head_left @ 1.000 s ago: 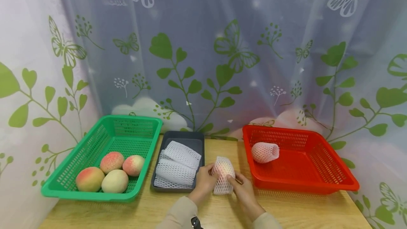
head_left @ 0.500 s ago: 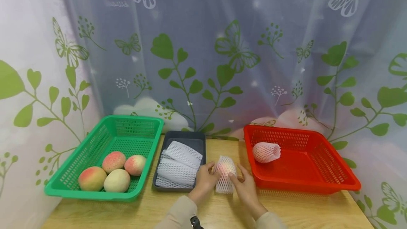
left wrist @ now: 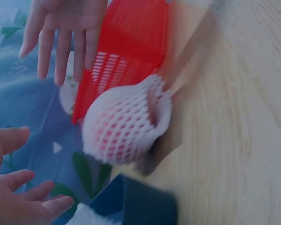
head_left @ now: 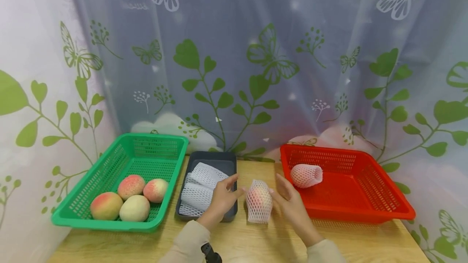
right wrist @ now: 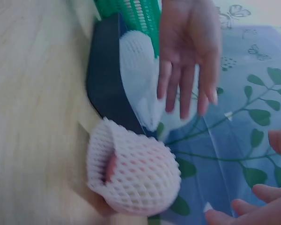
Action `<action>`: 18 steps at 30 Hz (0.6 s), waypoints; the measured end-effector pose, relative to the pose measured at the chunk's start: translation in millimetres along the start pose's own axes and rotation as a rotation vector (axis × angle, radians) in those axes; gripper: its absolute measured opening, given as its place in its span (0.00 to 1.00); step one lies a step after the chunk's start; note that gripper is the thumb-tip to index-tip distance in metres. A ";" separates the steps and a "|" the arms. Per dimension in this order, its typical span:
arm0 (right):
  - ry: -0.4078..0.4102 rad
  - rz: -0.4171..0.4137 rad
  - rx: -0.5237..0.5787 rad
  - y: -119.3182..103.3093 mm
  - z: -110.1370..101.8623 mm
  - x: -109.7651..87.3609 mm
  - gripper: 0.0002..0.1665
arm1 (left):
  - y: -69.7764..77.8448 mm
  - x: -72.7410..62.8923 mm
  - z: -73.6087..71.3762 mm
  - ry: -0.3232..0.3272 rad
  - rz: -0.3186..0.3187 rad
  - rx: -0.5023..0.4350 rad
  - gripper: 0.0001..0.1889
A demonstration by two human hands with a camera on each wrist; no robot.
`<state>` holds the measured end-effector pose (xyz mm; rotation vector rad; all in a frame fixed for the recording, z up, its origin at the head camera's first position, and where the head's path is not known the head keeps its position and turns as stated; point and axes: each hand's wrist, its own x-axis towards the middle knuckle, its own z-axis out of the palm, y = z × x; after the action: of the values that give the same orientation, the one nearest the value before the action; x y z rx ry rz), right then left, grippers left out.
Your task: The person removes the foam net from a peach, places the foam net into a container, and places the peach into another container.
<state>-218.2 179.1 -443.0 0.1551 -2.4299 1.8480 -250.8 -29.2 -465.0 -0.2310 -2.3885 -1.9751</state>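
Observation:
A peach in a white foam net sleeve (head_left: 259, 202) lies on the wooden table between both hands, the net's end standing open toward the person. To its left, my left hand (head_left: 223, 198) has its fingers spread, partly over the dark tray. My right hand (head_left: 290, 204) is on the other side, its fingers extended beside the red basket. In the left wrist view, the netted peach (left wrist: 126, 122) stands apart from the left fingers. The right wrist view shows pink skin inside the net's mouth (right wrist: 111, 168), with neither hand gripping it.
A green basket (head_left: 179, 165) on the left holds several bare peaches (head_left: 134, 208). Beside it, a dark grey tray (head_left: 230, 161) carries flat foam net sleeves (head_left: 201, 196). The red basket (head_left: 365, 213) on the right contains another netted peach (head_left: 305, 175). A patterned curtain (head_left: 234, 72) hangs behind.
Both hands have let go of the netted peach and drawn apart, the left hand leftward over the tray, the right hand rightward. The netted peach stays on the table.

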 end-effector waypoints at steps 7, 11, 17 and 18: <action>0.008 -0.026 -0.001 -3.7 -22.7 -3.5 0.38 | -1.1 -5.1 -30.0 0.041 0.006 -0.074 0.30; 0.027 -0.034 -0.003 -4.9 -35.8 -7.7 0.40 | -0.5 -9.6 -44.6 0.073 0.006 -0.083 0.31; 0.062 -0.018 -0.040 -4.0 -53.1 -12.9 0.41 | 5.4 -14.3 -66.7 0.100 0.005 -0.096 0.32; 0.066 -0.015 -0.046 -2.9 -55.4 -13.5 0.41 | 6.6 -14.9 -70.8 0.108 0.003 -0.101 0.32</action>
<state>-204.1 232.1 -427.1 0.1070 -2.4179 1.7609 -240.0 -98.7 -446.8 -0.1272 -2.2252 -2.0533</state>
